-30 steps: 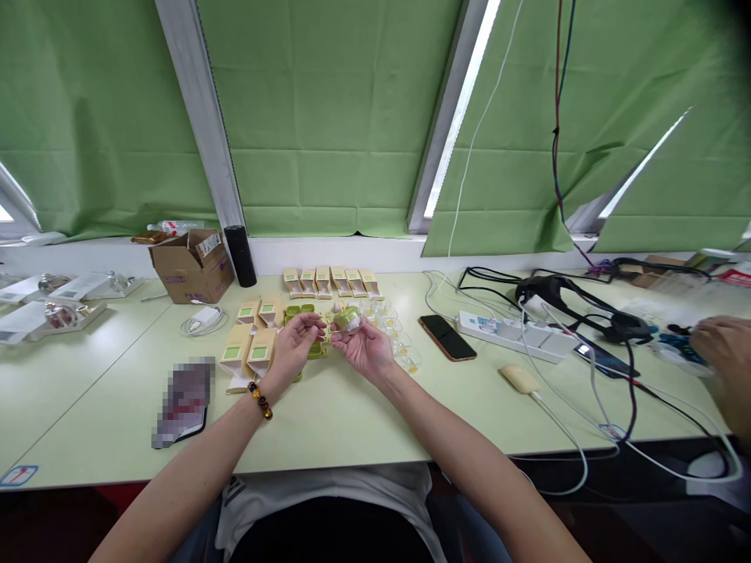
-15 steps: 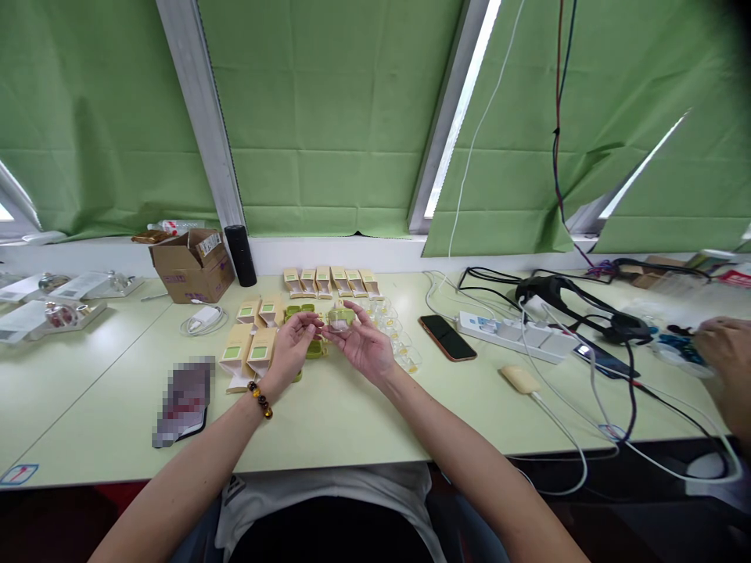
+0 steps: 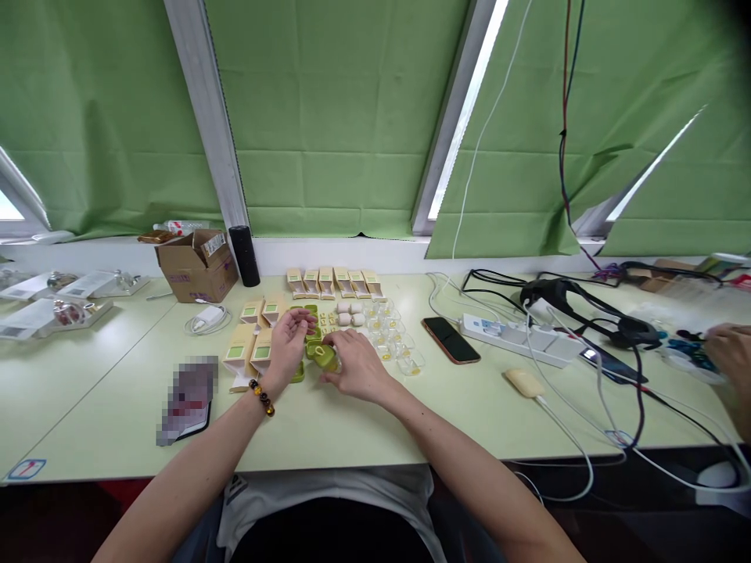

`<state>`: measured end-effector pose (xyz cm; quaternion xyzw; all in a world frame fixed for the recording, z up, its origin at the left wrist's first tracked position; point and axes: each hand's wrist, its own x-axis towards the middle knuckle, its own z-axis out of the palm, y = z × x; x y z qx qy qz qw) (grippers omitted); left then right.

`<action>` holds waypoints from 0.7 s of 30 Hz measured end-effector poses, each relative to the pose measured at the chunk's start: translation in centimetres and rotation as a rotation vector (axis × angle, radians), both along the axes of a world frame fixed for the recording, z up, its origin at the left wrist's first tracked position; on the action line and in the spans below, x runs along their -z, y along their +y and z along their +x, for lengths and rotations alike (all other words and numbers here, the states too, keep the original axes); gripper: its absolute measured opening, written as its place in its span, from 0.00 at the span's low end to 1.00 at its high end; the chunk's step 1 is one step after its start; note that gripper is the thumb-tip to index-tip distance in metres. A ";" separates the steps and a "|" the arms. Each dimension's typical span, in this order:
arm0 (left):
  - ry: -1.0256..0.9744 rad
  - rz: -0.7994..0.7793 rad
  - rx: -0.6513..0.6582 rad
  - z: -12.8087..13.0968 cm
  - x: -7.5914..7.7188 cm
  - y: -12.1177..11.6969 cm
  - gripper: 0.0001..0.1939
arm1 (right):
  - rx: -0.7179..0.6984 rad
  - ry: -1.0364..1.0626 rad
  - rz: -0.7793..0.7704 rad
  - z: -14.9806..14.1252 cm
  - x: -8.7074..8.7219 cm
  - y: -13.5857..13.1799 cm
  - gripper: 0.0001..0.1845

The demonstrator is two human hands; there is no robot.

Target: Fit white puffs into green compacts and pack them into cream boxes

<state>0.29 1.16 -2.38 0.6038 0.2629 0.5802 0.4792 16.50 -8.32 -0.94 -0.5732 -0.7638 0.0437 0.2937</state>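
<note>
At the fingertips of the arched right hand (image 3: 359,366), a green container (image 3: 323,356) sits clasped, partly hidden. The left hand (image 3: 287,342) curls half-open, touch unclear.

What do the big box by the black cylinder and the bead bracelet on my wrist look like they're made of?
The brown open-topped box looks like matte corrugated cardboard: its flaps fold up stiffly and printing sits right on the brown surface. The dark-and-amber bead bracelet has glossy, rounded beads, perhaps polished stone, though glass or plastic could look the same.
</note>
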 end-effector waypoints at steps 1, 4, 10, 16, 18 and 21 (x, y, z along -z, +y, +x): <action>-0.001 0.001 -0.006 0.0 0.0 0.0 0.11 | 0.030 -0.087 0.001 -0.1 0.0 0.0 0.29; 0.007 0.012 -0.012 0.0 0.1 0.2 0.11 | 0.085 -0.246 0.006 -0.2 0.3 0.0 0.32; 0.037 0.032 -0.015 0.0 0.1 0.0 0.10 | 0.122 -0.348 -0.033 -0.7 0.8 0.3 0.40; 0.075 0.095 -0.053 0.0 0.3 0.1 0.09 | 0.076 -0.386 -0.082 -0.7 0.6 0.2 0.38; 0.093 0.117 -0.093 -0.1 0.1 0.4 0.09 | 0.075 -0.407 -0.107 -0.7 0.4 0.1 0.37; 0.119 0.178 -0.205 -0.5 -0.7 0.9 0.08 | 0.076 -0.423 -0.140 -0.7 0.2 0.0 0.38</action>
